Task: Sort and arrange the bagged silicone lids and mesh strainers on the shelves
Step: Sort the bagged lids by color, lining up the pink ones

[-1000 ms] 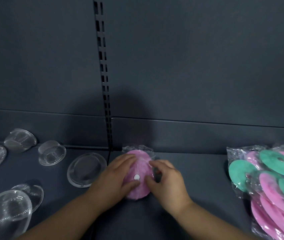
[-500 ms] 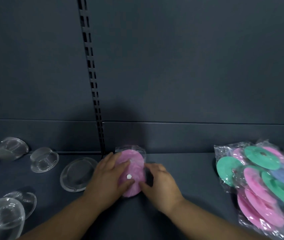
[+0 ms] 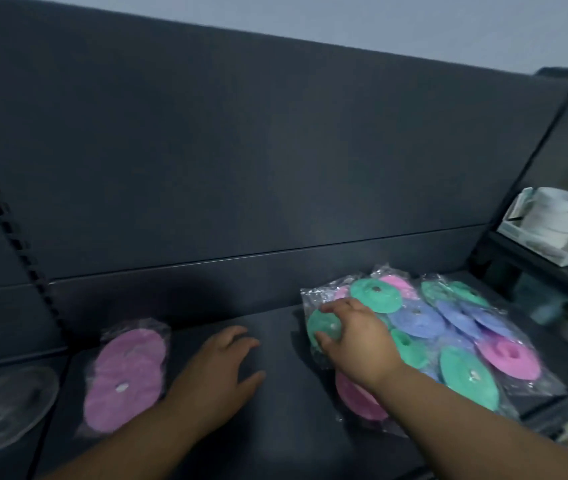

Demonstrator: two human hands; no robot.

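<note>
A bagged pink silicone lid point(image 3: 124, 374) lies flat on the dark shelf point(image 3: 286, 393) at the left, with no hand on it. My left hand point(image 3: 216, 372) rests open on the bare shelf just right of that lid. A heap of bagged green, pink and blue lids point(image 3: 448, 334) sits at the right. My right hand point(image 3: 355, 336) lies on the heap's left end, fingers curled around a bagged green lid point(image 3: 322, 325). One clear bagged mesh strainer point(image 3: 5, 407) shows at the far left edge.
The dark back panel point(image 3: 275, 161) rises behind the shelf, with a slotted upright point(image 3: 8, 230) at the left. A neighbouring shelf at the right holds white boxed goods point(image 3: 549, 223). The view is tilted and blurred.
Both hands have left the pink lid, which stays flat on the shelf. My right hand has gone right onto the heap of lids. The view has swung right.
</note>
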